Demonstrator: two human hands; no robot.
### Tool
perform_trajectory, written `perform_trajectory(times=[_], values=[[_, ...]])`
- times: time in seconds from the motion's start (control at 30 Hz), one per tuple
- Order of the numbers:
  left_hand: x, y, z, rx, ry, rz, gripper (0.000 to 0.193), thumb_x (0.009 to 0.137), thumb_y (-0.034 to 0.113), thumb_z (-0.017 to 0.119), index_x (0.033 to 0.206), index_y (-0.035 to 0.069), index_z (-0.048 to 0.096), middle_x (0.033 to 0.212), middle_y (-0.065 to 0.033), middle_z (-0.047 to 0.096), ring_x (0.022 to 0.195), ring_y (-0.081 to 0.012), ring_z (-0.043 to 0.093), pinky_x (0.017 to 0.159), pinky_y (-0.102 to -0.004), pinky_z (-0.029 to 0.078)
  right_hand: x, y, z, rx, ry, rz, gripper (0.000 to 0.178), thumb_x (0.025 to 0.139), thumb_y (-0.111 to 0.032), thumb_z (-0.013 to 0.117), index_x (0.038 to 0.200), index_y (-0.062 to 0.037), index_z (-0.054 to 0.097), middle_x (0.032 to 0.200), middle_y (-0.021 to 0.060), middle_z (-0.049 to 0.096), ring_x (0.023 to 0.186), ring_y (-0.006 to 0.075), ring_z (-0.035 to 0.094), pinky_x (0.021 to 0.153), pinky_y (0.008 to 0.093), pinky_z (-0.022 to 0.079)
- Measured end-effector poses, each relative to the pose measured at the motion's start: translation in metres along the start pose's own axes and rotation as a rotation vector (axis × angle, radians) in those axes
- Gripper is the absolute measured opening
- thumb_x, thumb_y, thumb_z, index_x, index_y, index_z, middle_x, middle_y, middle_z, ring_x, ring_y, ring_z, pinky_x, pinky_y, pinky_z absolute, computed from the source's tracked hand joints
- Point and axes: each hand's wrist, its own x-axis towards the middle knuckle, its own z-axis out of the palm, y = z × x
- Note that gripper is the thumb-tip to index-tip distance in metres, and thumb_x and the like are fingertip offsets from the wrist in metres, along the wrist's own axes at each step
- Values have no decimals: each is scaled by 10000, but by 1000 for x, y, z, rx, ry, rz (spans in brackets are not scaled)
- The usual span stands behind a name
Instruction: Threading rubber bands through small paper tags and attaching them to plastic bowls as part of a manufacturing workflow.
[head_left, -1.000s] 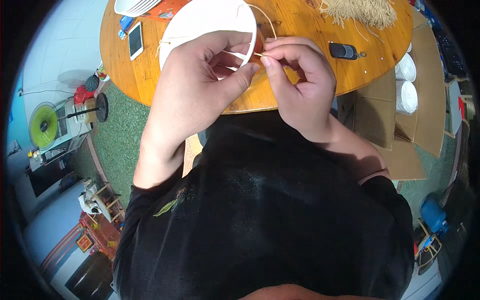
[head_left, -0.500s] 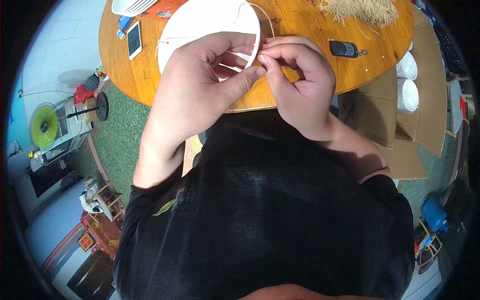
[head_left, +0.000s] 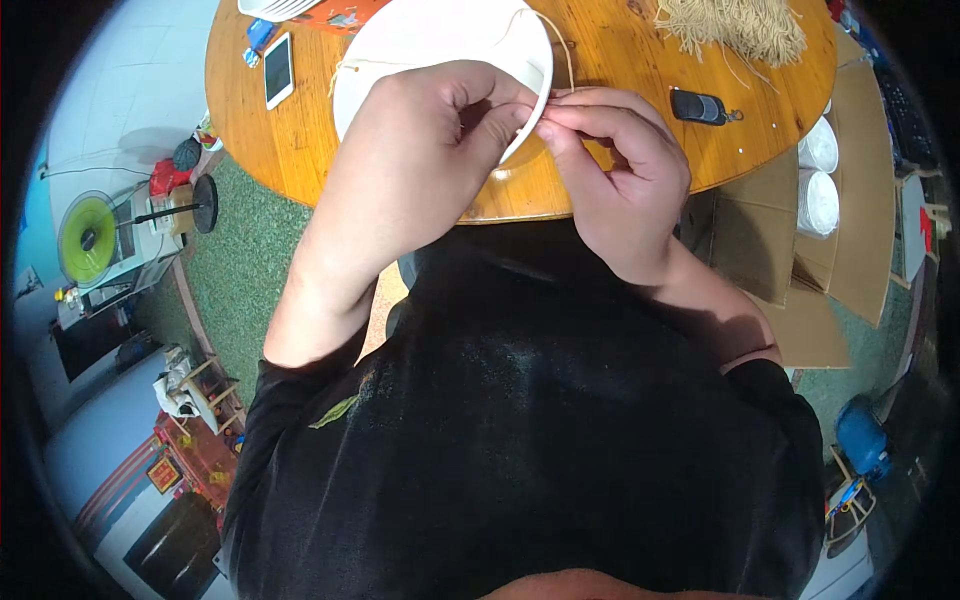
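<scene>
A white, round, shallow dish-like piece (head_left: 430, 35) with a raised rim is tilted over the near part of the table. Beige cord (head_left: 566, 50) loops out from its right rim, and another bit of cord (head_left: 346, 67) shows at its left edge. My left hand (head_left: 420, 150) lies across the dish, thumb and fingers closed at the right rim. Just outside that rim, my right hand (head_left: 625, 170) pinches the cord close to my left fingertips. The cord's end is hidden between the fingers.
On the round wooden table (head_left: 300, 160) are a white phone (head_left: 279, 71), a dark key fob (head_left: 699, 107), a bundle of beige cords (head_left: 735, 28) and stacked white dishes (head_left: 277, 8). At right, an open cardboard box (head_left: 755, 235) stands near wrapped white stacks (head_left: 818, 200).
The dish and both hands appear slightly further right, along with the whole table. My left thumb has drawn in against the rim, and my fingertips are closer together.
</scene>
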Motion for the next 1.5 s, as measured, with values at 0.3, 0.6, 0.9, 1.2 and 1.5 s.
perform_trajectory(times=[0.3,0.6,0.9,1.2,1.5], values=[[0,-4,13,174,245,407,54,986,28,680,1004,-12,648,1139,-227,713,997,-384,721,808,-418,581,3,2,-7,661,62,252,90,1004,69,688,1063,17,644,1136,95,691,1023,140,711,915,264,582],[3,-7,3,212,48,576,135,935,-64,682,1039,-13,612,1175,-169,670,1008,-341,697,838,-378,562,17,3,-18,660,-246,214,147,1017,101,615,969,-22,551,1111,84,635,921,113,679,875,255,587],[0,-8,8,201,86,519,105,982,-63,651,1061,4,630,1050,-141,701,962,-289,719,828,-338,566,19,-9,-27,650,-259,391,189,994,101,642,992,-24,500,1167,84,608,945,101,683,872,251,589],[-8,-1,4,48,-43,234,23,1078,40,617,1083,28,636,914,-21,664,842,-81,633,741,-244,511,20,-19,-34,571,-316,467,224,953,74,731,1001,-27,537,1109,80,684,978,102,693,886,252,585],[-7,-5,10,101,7,346,25,1062,29,631,1084,21,641,938,-52,673,855,-118,643,767,-260,521,23,-36,-31,302,-274,421,175,928,49,780,943,-2,613,1038,94,753,938,116,735,852,263,610]])
